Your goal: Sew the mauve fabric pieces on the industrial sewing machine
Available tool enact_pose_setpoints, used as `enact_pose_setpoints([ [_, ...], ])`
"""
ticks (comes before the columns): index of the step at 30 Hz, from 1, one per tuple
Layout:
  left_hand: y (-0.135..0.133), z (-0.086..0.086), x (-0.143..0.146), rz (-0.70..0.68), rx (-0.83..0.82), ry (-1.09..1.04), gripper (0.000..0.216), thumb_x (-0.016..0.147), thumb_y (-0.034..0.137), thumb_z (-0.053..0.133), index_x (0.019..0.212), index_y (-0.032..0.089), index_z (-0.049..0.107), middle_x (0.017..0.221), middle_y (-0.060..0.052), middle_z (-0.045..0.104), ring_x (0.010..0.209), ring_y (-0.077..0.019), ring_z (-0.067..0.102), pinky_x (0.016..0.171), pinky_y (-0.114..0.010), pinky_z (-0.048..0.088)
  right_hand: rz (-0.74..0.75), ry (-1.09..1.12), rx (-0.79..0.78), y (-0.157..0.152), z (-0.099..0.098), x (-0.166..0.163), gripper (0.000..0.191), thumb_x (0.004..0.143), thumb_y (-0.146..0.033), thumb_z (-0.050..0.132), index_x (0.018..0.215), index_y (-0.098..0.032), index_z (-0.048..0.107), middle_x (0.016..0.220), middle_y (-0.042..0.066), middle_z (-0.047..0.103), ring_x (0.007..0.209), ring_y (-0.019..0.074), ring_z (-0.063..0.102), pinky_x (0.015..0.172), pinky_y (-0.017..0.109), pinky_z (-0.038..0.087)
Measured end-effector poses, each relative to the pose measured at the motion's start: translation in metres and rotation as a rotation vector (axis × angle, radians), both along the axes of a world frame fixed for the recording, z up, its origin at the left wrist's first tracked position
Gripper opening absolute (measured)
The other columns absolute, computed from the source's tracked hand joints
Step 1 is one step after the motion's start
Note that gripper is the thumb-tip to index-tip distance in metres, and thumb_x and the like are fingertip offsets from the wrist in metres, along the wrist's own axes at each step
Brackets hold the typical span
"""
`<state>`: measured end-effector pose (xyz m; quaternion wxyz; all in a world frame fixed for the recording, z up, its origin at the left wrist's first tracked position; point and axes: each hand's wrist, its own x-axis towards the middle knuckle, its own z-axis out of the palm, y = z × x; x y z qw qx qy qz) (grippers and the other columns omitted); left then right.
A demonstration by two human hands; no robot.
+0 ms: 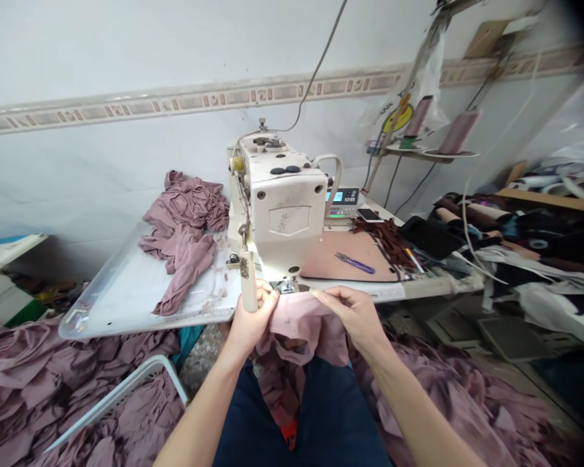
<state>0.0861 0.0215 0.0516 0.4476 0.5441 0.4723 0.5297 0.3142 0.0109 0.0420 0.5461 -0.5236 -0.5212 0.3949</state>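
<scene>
A white sewing machine [287,194] stands in front of me, its presser foot [287,285] low over the bed. My left hand [255,305] pinches the left end of a pink-mauve fabric piece [302,318], partly behind the machine's upright white guard. My right hand [348,311] grips the same piece by its upper right edge. The upper edge is drawn between both hands at the presser foot, and the rest hangs loosely over the table's front edge toward my lap. Whether the foot presses on the cloth is too small to tell.
Mauve garments [189,214] are heaped on the table's left side. Purple-handled thread snips [355,262] lie on a brown mat [331,250] at right. Behind are a control panel [343,201], a phone [370,215] and thread cones [460,131]. A white basket [121,389] holds more cloth.
</scene>
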Motion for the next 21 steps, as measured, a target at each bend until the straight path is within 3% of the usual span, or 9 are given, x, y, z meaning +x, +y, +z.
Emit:
enact_pose_setpoints([
  [7, 0.007, -0.007, 0.003, 0.002, 0.037, -0.022, 0.039, 0.092, 0.046, 0.080, 0.081, 0.022, 0.053, 0.070, 0.006, 0.050, 0.065, -0.0122, 0.049, 0.069, -0.024, 0.043, -0.070, -0.060, 0.094, -0.011, -0.013, -0.008, 0.046, 0.085, -0.063, 0.081, 0.072, -0.019, 0.078, 0.067, 0.003, 0.065, 0.064, 0.0193, 0.054, 0.063, 0.031, 0.044],
  [10, 0.001, -0.018, -0.012, 0.016, 0.105, 0.115, 0.026, 0.101, 0.045, 0.070, 0.095, 0.020, 0.065, 0.084, -0.001, 0.067, 0.079, -0.0175, 0.064, 0.078, -0.028, 0.050, 0.058, -0.082, 0.073, -0.032, -0.024, -0.004, 0.058, 0.092, -0.067, 0.074, 0.059, -0.020, 0.065, 0.061, 0.000, 0.052, 0.060, 0.0165, 0.046, 0.060, 0.030, 0.040],
  [13, -0.006, -0.027, -0.050, 0.010, 0.152, 0.387, 0.026, 0.107, 0.040, 0.060, 0.115, 0.019, 0.073, 0.107, -0.008, 0.079, 0.095, -0.0234, 0.072, 0.082, -0.031, 0.054, 0.193, -0.090, -0.083, -0.055, -0.044, 0.022, 0.068, 0.091, -0.074, 0.072, 0.053, -0.019, 0.057, 0.058, -0.001, 0.040, 0.057, 0.0142, 0.036, 0.053, 0.029, 0.031],
  [15, -0.010, -0.029, -0.085, 0.118, 0.193, 0.609, 0.027, 0.107, 0.036, 0.057, 0.118, 0.019, 0.074, 0.115, -0.011, 0.080, 0.103, -0.0269, 0.074, 0.085, -0.034, 0.056, 0.137, -0.060, -0.201, -0.065, -0.058, 0.047, 0.065, 0.085, -0.077, 0.077, 0.059, -0.018, 0.065, 0.059, -0.002, 0.039, 0.056, 0.0132, 0.034, 0.050, 0.028, 0.025],
  [17, -0.014, -0.027, -0.124, 0.357, 0.230, 0.860, 0.027, 0.107, 0.034, 0.054, 0.116, 0.018, 0.075, 0.116, -0.014, 0.079, 0.108, -0.0301, 0.074, 0.092, -0.038, 0.055, 0.019, 0.006, -0.283, -0.071, -0.069, 0.069, 0.063, 0.077, -0.079, 0.083, 0.067, -0.017, 0.073, 0.059, -0.003, 0.040, 0.054, 0.0119, 0.031, 0.048, 0.026, 0.022],
  [19, -0.016, -0.024, -0.159, 0.601, 0.164, 1.117, 0.031, 0.107, 0.035, 0.053, 0.124, 0.017, 0.073, 0.120, -0.017, 0.077, 0.110, -0.0340, 0.072, 0.090, -0.041, 0.055, -0.039, 0.042, -0.329, -0.073, -0.073, 0.082, 0.064, 0.071, -0.080, 0.086, 0.072, -0.016, 0.078, 0.060, -0.003, 0.043, 0.052, 0.0110, 0.031, 0.047, 0.025, 0.021],
  [21, -0.015, -0.023, -0.187, 0.720, 0.045, 1.301, 0.036, 0.107, 0.040, 0.055, 0.127, 0.015, 0.072, 0.121, -0.020, 0.075, 0.110, -0.0373, 0.071, 0.083, -0.041, 0.055, -0.010, 0.020, -0.355, -0.075, -0.068, 0.080, 0.065, 0.069, -0.081, 0.087, 0.073, -0.016, 0.081, 0.058, -0.002, 0.044, 0.051, 0.0109, 0.032, 0.047, 0.025, 0.022],
])
